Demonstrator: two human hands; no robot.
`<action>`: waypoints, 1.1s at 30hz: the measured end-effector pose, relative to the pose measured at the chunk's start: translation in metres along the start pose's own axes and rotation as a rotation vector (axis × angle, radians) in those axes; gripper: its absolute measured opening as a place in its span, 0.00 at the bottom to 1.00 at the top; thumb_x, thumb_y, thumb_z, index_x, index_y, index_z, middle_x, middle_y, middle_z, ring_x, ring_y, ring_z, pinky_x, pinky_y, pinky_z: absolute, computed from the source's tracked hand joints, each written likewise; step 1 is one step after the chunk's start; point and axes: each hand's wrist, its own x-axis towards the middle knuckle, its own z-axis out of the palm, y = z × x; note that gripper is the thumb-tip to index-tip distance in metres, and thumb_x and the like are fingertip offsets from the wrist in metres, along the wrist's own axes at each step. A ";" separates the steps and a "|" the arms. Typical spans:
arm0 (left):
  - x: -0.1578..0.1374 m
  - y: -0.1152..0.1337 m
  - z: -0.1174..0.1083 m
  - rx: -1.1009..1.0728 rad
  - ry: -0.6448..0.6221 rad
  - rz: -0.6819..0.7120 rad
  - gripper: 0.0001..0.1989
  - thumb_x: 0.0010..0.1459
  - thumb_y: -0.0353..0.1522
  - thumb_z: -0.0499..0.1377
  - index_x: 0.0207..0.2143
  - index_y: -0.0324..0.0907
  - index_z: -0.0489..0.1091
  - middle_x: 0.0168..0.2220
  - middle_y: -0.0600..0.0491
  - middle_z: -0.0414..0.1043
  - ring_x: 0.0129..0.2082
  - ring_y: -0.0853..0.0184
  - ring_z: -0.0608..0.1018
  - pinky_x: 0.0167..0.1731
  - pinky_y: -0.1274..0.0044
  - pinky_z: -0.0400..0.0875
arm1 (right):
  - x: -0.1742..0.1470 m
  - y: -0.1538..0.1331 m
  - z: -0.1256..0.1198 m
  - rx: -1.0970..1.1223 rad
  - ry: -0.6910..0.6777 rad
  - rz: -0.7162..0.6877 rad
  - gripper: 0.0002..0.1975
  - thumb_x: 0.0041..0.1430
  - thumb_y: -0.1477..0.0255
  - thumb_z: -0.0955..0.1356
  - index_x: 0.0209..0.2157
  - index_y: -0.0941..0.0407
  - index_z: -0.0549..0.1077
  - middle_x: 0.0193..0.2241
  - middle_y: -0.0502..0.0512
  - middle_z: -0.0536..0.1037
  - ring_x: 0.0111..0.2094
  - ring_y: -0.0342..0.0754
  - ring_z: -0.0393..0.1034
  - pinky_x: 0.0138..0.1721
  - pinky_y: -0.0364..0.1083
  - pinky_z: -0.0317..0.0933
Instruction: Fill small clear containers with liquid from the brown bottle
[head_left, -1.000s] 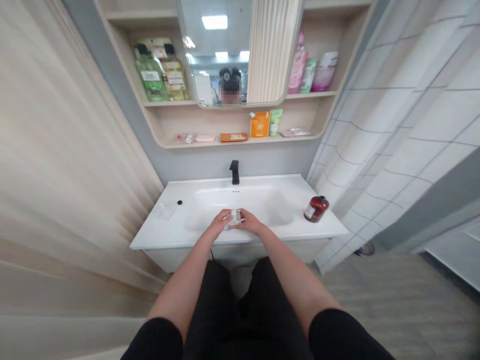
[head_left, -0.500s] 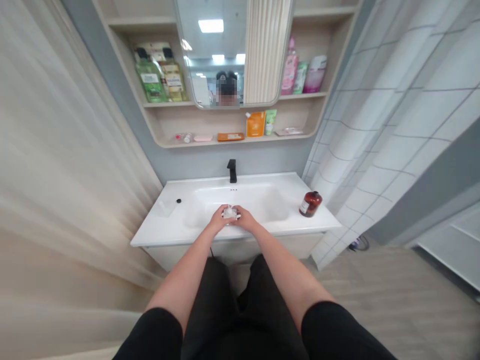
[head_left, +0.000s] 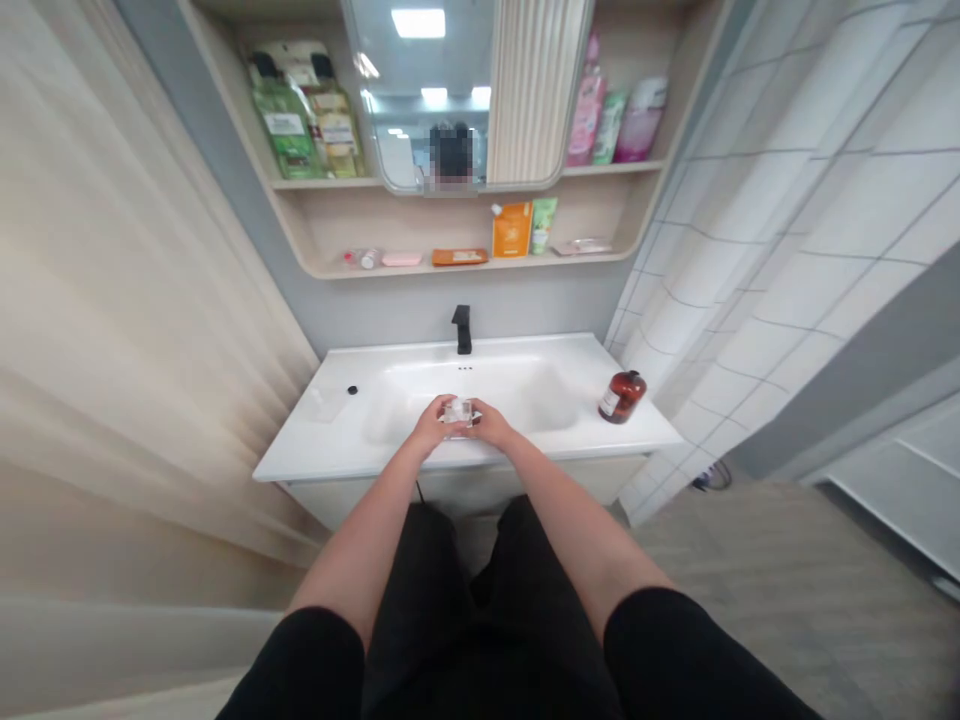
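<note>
Both my hands meet over the front of the white sink, around a small clear squarish bottle with a whitish top. My left hand closes on its left side, and my right hand grips it from the right. The fingers partly cover it, and its contents are too small to make out. On the counter to the right stands an amber bottle with a pale label. A small black cap lies on the left counter, near a faint clear object that is hard to make out.
A black faucet rises behind the basin. Above it, a wall shelf holds an orange pouch, a green tube and several bottles, around a mirror. Curtains hang at the left, with white tile-patterned ones at the right.
The view has shifted slightly, so the shelf and counter sit higher in the picture. The small bottle is still between both hands, turned slightly and showing more of its clear body.
</note>
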 end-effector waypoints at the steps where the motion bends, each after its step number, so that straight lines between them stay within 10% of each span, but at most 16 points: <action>1: 0.000 0.000 0.000 -0.003 -0.009 0.000 0.32 0.41 0.38 0.78 0.49 0.43 0.74 0.45 0.50 0.79 0.46 0.59 0.79 0.51 0.69 0.73 | 0.000 0.000 0.000 0.003 -0.002 0.003 0.33 0.42 0.61 0.83 0.51 0.50 0.77 0.47 0.51 0.84 0.43 0.52 0.77 0.49 0.50 0.73; 33: -0.001 -0.002 0.001 0.028 0.017 0.026 0.36 0.43 0.41 0.79 0.53 0.45 0.72 0.51 0.47 0.79 0.53 0.55 0.81 0.55 0.64 0.74 | 0.003 0.009 -0.001 -0.018 0.045 -0.039 0.36 0.39 0.63 0.84 0.52 0.49 0.77 0.44 0.48 0.83 0.39 0.50 0.77 0.48 0.51 0.73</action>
